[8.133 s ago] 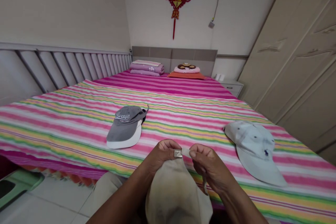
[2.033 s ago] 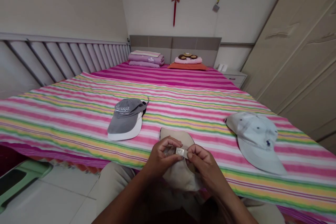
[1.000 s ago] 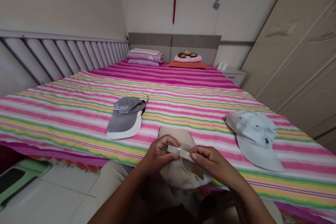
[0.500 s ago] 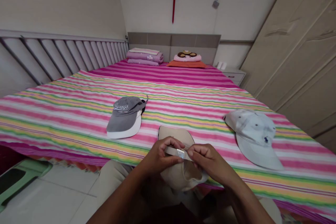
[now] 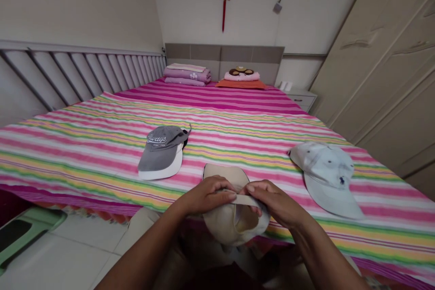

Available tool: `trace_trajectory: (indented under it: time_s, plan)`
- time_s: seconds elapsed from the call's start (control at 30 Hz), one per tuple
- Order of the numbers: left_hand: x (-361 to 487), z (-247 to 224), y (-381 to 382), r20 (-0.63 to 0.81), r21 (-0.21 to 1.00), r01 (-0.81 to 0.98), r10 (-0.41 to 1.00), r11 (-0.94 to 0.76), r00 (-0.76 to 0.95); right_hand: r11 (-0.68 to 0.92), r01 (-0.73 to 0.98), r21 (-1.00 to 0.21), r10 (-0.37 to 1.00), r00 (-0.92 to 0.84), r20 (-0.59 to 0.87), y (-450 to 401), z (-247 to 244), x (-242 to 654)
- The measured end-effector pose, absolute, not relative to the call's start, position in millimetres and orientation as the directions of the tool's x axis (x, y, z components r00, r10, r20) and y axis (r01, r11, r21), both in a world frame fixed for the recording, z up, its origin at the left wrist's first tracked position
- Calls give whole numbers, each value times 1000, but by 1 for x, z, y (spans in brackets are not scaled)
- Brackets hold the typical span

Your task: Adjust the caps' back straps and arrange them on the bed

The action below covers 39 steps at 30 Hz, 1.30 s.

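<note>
A beige baseball cap [image 5: 220, 226] lies upside-down-looking at the bed's near edge, its brim pointing away from me and its back opening toward me. The cap's adjustment strap [image 5: 245, 200] spans between my hands. My left hand [image 5: 214, 195] pinches the strap's left part between thumb and fingers. On the right side, my right hand [image 5: 272, 199] grips the strap, thumb on top and fingertips curled beneath it. The buckle is hidden by the fingers. A grey cap with a white-edged brim [image 5: 161, 149] rests to the left, and a pale cap [image 5: 329, 176] sits to the right.
A striped sheet [image 5: 234, 136] covers the bed. Folded purple bedding [image 5: 186, 74] and a pink pile [image 5: 242, 76] stand by the headboard [image 5: 251, 54]. Slatted railing [image 5: 84, 70] runs along the left. A green stool [image 5: 37, 226] stands on the floor at left.
My right hand has shifted its hold, with its thumb now over the strap. The shiny buckle that showed between the hands is now covered, and plain strap shows there.
</note>
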State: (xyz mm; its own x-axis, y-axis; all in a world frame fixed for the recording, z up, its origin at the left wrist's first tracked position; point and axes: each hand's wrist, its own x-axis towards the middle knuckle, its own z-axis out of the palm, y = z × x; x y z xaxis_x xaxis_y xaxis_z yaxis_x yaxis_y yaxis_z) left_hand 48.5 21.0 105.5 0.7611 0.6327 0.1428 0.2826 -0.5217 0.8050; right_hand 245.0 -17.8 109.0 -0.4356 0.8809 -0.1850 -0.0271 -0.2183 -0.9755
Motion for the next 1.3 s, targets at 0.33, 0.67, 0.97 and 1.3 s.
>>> trace_trajectory:
  time_s: [0.33, 0.67, 0.97, 1.3]
  plan:
    - [46, 105, 25, 87, 840, 261, 592, -476, 801, -257, -44, -965, 891, -397, -219, -17, 106, 245]
    - [44, 91, 25, -53, 988, 137, 675, -71, 736, -178, 18, -984, 917, -360, -172, -18, 109, 246]
    - [33, 89, 36, -54, 978, -119, 755, 173, 653, -135, 51, -989, 877, -459, -144, -8, 89, 277]
    - [29, 135, 56, 61, 978, -183, 700, 101, 711, -81, -351, -933, 949, -314, 36, -15, 116, 275]
